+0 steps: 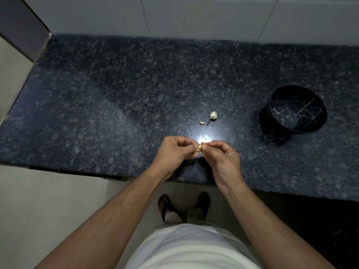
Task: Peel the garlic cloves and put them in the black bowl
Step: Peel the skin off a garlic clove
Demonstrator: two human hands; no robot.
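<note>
A small pale garlic clove [200, 146] is pinched between the fingertips of my left hand [174, 152] and my right hand [221, 158], just above the near part of the dark granite counter [116, 103]. Most of the clove is hidden by my fingers. A white garlic bulb [213, 115] with a short stem lies on the counter behind my hands. One loose clove [202, 123] rests to the bulb's left. The black bowl [297, 109] with pale marble veins stands at the right, tilted toward me; nothing shows inside it.
A light tiled wall [194, 14] runs along the back of the counter. The counter's left end meets a pale side wall [11, 74]. My feet in sandals [184, 206] stand on the floor below the front edge.
</note>
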